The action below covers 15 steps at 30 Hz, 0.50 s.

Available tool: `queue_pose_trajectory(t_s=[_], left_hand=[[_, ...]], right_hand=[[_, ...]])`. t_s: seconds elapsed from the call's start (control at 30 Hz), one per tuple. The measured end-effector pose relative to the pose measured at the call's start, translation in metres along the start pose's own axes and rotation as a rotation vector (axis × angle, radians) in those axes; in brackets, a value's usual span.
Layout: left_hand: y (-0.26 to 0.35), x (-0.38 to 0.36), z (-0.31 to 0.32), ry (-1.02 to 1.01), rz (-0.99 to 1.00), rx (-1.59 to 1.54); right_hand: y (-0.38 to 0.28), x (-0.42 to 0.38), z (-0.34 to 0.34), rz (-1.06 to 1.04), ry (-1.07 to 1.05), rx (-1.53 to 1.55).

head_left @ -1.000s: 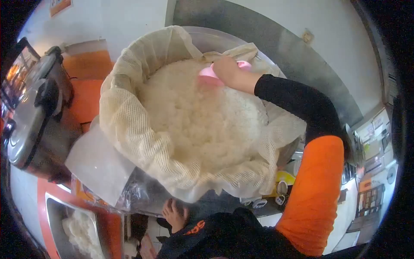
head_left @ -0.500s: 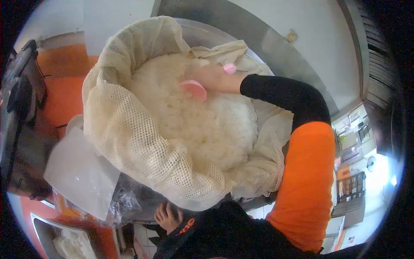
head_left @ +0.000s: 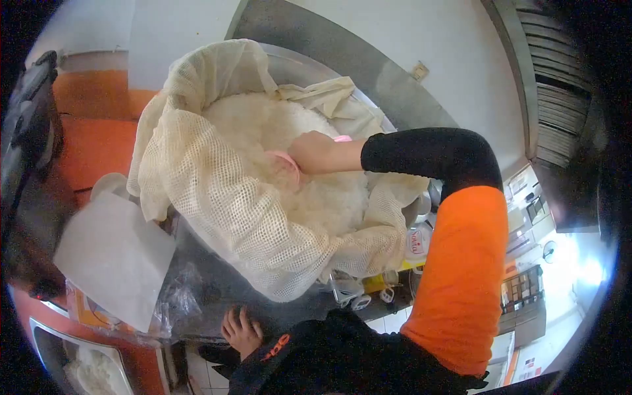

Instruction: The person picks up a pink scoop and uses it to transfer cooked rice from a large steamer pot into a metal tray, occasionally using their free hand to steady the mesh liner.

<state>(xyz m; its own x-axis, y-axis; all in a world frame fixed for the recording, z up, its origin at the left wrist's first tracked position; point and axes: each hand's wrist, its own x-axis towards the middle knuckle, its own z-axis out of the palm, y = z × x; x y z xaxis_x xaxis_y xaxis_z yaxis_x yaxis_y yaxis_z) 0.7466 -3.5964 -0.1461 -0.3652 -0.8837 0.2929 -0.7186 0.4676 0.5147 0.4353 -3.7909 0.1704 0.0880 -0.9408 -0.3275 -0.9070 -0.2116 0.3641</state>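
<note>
My right hand [head_left: 316,153] is closed around the handle of a pink scoop [head_left: 284,168]. The scoop's head is partly sunk in the white cooked rice [head_left: 257,125], and the pink handle end shows beyond my wrist. The rice fills a large round container lined with a cream mesh cloth [head_left: 227,194], whose edges drape over the rim. My left hand [head_left: 242,331] lies at the near edge of the dark counter [head_left: 266,316], fingers apart and holding nothing.
A white sheet [head_left: 115,257] and crumpled clear plastic [head_left: 181,296] lie left of the container. At lower left is a tray [head_left: 122,352] with white contents. A labelled container [head_left: 417,242] and a glass mug [head_left: 343,287] stand at right. A black appliance [head_left: 33,178] is far left.
My right hand has moved nearer to me with the scoop, whose head now sits deeper in the rice. The cloth's left corner hangs lower. My left hand stays at the counter edge.
</note>
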Motion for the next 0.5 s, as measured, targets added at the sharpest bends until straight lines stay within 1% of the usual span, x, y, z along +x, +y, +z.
queue_pose_trajectory(t_s=[0.07,0.1,0.17,0.2,0.27,0.37,0.5], left_hand=[[0.002,0.002,-0.006,-0.045,-0.009,0.006],[0.003,0.002,-0.008,-0.069,-0.008,0.009],[-0.004,-0.002,0.001,-0.017,0.036,-0.023],[-0.004,-0.001,0.001,0.013,0.059,-0.036],[-0.003,-0.001,-0.002,-0.015,0.062,-0.025],[-0.002,-0.001,-0.002,-0.012,0.033,-0.035],[0.001,-0.001,-0.004,-0.005,0.012,-0.045]], right_hand=[[-0.009,-0.011,-0.005,0.064,-0.020,0.005],[-0.012,-0.018,-0.008,0.039,0.000,0.011],[-0.017,-0.034,-0.012,-0.007,0.049,0.025],[-0.020,-0.039,-0.014,0.034,0.031,0.013],[-0.028,-0.044,-0.017,0.101,-0.003,-0.005],[-0.036,-0.057,-0.030,0.023,0.008,0.058],[-0.046,-0.075,-0.035,0.042,0.000,0.068]])
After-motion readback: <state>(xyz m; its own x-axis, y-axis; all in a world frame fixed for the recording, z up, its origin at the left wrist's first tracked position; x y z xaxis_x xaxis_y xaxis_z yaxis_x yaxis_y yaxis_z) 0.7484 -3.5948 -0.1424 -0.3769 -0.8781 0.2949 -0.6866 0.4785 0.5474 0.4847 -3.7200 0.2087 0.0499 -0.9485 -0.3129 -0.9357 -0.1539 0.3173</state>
